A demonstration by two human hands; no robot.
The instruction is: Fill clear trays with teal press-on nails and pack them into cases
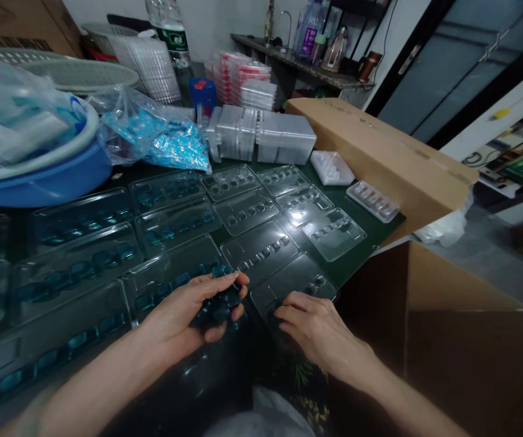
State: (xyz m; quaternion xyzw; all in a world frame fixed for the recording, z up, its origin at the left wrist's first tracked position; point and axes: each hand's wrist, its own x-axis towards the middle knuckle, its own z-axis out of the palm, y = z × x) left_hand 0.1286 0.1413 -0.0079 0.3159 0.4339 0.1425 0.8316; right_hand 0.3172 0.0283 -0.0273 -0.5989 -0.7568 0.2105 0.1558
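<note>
My left hand (202, 303) is curled around a handful of small glossy dark teal pieces (218, 303), held above the nearest trays. Fingers bent together, my right hand (309, 318) reaches down to the left end of a clear plastic blister tray (289, 276). Whatever lies under its fingertips is mostly hidden; a dark patch shows beside them. Teal pieces sit in a row of pockets in the tray (170, 267) behind my left hand. More trays with teal pieces, such as one clear tray (79, 261), lie to the left.
Clear trays cover much of the dark green table (357, 267). Behind them stand stacked plastic boxes (284, 136), a bag of blue packets (175, 145) and a blue basin (56, 179). An open cardboard box (452, 340) is at the right, below the table edge.
</note>
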